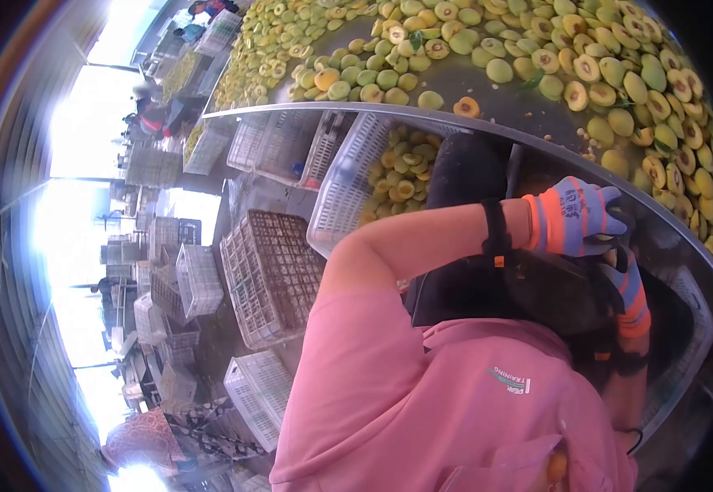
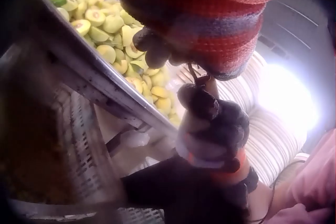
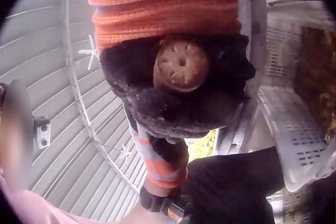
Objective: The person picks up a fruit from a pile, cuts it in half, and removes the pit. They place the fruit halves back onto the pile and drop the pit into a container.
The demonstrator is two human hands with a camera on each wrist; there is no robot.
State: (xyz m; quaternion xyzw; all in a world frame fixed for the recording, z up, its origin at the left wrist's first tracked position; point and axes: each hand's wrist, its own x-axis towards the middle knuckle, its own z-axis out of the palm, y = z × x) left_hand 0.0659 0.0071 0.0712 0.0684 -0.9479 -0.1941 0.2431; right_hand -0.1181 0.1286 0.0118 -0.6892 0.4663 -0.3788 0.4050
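Note:
My left hand [image 1: 574, 217], in an orange and blue-grey knit glove with a dark palm, is bent over close against my right hand [image 1: 631, 299] beside the metal table edge. In the right wrist view, the right hand grips a brown handle-like piece [image 3: 182, 65] whose round end has small holes. Between the hands in the left wrist view shows a thin dark strip [image 2: 193, 73]. The left fingers [image 2: 156, 50] are curled down, and I cannot tell what they hold. Halved yellow-green fruits [image 1: 586, 70] lie nearest the hands on the table.
A metal-rimmed table [image 1: 447, 121] curves across the front. Below it stands a white crate [image 1: 342, 197] with fruit inside, next to my dark trouser leg [image 1: 463, 172]. A dirty brown crate [image 1: 270, 275] and a white crate [image 1: 262, 389] are on the floor at left.

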